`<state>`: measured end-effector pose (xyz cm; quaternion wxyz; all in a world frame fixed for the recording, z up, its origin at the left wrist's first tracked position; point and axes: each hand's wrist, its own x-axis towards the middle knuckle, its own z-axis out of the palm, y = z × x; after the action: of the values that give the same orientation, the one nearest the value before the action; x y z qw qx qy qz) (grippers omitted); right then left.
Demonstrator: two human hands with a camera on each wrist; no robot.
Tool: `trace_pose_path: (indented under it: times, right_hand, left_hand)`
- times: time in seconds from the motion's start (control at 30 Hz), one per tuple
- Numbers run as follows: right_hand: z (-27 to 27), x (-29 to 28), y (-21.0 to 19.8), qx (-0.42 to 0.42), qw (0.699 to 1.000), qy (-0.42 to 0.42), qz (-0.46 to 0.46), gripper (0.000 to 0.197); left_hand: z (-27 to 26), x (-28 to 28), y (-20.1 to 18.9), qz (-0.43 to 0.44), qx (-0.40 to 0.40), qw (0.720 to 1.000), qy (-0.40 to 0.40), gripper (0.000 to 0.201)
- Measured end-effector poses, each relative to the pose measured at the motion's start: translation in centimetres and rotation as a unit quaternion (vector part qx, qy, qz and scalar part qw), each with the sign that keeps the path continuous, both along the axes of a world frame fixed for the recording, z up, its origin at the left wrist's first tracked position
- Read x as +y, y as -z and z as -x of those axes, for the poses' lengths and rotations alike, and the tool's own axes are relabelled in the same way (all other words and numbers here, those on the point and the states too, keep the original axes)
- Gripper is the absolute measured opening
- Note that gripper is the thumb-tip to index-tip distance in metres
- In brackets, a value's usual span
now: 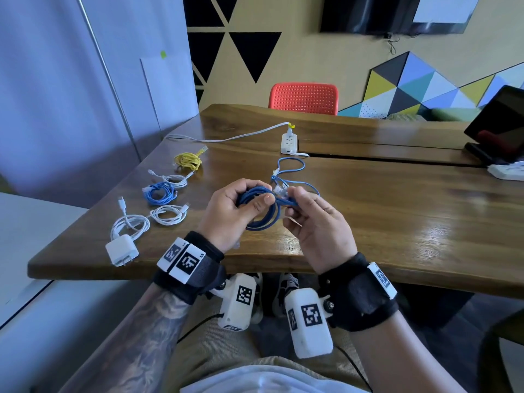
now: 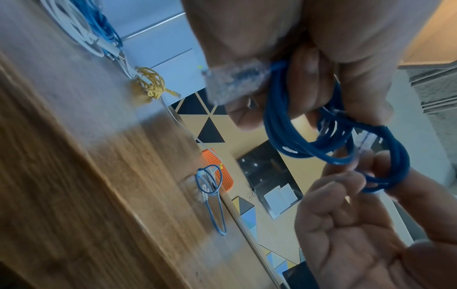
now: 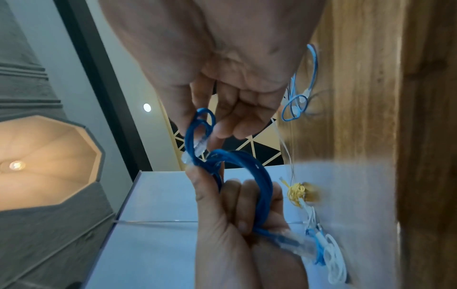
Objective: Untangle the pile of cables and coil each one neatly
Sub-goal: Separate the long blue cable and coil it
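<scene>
A dark blue network cable (image 1: 265,219) is wound into a small coil above the wooden table's (image 1: 382,211) near edge. My left hand (image 1: 255,194) grips the coil, thumb across its strands. My right hand (image 1: 292,204) pinches the cable's free end beside its clear plug (image 1: 279,190). In the left wrist view the coil (image 2: 291,136) hangs from the left hand's fingers (image 2: 309,88). The right wrist view has the clear plug (image 3: 197,146) beside the right hand's fingertips (image 3: 217,133). A loose light blue cable (image 1: 292,171) lies on the table just behind the hands.
Coiled cables lie in a row at the table's left: yellow (image 1: 188,161), white (image 1: 175,180), blue (image 1: 158,192), white (image 1: 168,214), and a white charger with its cable (image 1: 123,248). A white power strip (image 1: 289,143), a red chair (image 1: 304,97) and a dark tablet (image 1: 499,120) are farther back.
</scene>
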<state>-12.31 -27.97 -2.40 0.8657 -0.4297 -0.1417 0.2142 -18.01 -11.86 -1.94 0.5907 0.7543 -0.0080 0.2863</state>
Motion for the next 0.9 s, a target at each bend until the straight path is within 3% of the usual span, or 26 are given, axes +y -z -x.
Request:
trace_pose_path:
  times: [0.07, 0.13, 0.27, 0.5, 0.6, 0.77, 0.9]
  right_hand:
    - [-0.4, -0.1, 0.0, -0.022, 0.999, -0.013, 0.034, 0.014]
    - [-0.6, -0.7, 0.0, -0.081, 0.992, -0.039, 0.093, 0.024]
    - [-1.2, -1.4, -0.1, -0.220, 0.951, -0.029, 0.216, 0.026]
    - [-0.9, -1.7, -0.4, -0.324, 0.933, 0.021, 0.157, 0.018]
    - [-1.3, -2.0, -0.6, -0.324, 0.936, -0.005, 0.139, 0.019]
    - [-2.1, -2.3, -0.4, -0.258, 0.957, -0.078, 0.110, 0.012]
    - [-1.7, -2.4, -0.2, -0.179, 0.974, -0.126, 0.052, 0.010]
  left_hand:
    - [0.1, 0.2, 0.1, -0.010, -0.001, 1.000, -0.005, 0.029]
    - [0.2, 0.2, -0.2, -0.023, 0.001, 1.000, -0.006, 0.030]
    - [0.4, 0.2, -0.4, -0.035, 0.008, 0.999, -0.001, 0.033]
    - [0.3, 0.8, 0.2, 0.007, 0.035, 0.999, 0.040, 0.041]
    - [0.3, 0.9, 0.6, 0.045, 0.043, 0.996, 0.061, 0.051]
    - [0.3, 0.2, 1.1, 0.099, 0.062, 0.988, 0.099, 0.023]
    - [0.3, 0.1, 1.0, 0.111, 0.084, 0.981, 0.137, 0.035]
